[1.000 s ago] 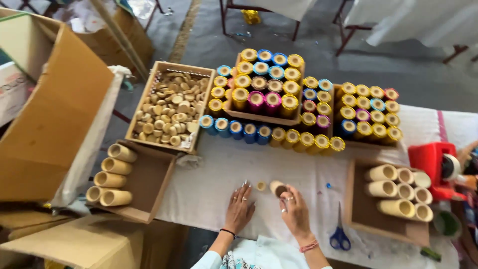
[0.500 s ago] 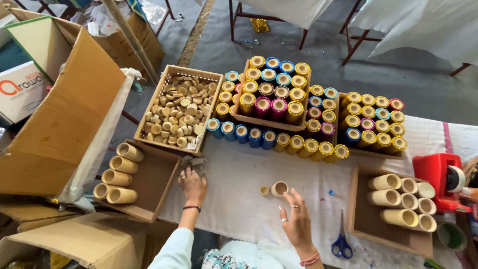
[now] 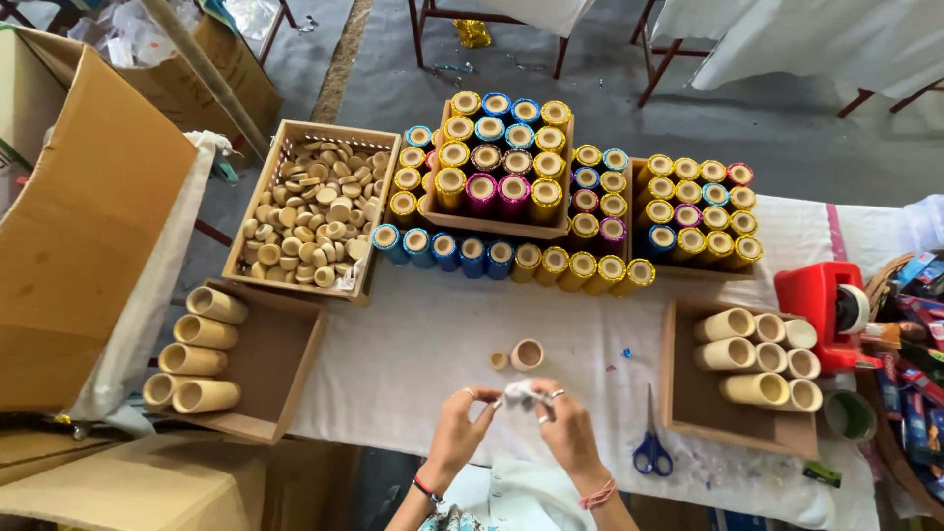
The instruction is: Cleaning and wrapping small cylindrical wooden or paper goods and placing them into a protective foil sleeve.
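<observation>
My left hand (image 3: 460, 425) and my right hand (image 3: 562, 423) meet at the near edge of the white-covered table (image 3: 413, 344). Both pinch a small crumpled white piece (image 3: 519, 394) held between their fingertips. Just beyond them a short open cardboard tube (image 3: 527, 354) stands upright, with a small round wooden cap (image 3: 499, 361) beside it on its left. Blue-handled scissors (image 3: 650, 444) lie to the right of my right hand.
A wooden tray of round caps (image 3: 307, 210) sits at the back left. Rows of coloured foil-wrapped tubes (image 3: 551, 187) fill the back. Boxes of plain cardboard tubes lie at left (image 3: 202, 359) and right (image 3: 762, 362). A red tape dispenser (image 3: 824, 305) stands at the right.
My left hand has come back from the left, near the cap tray, to the middle. Both hands now hold a small white piece between them.
</observation>
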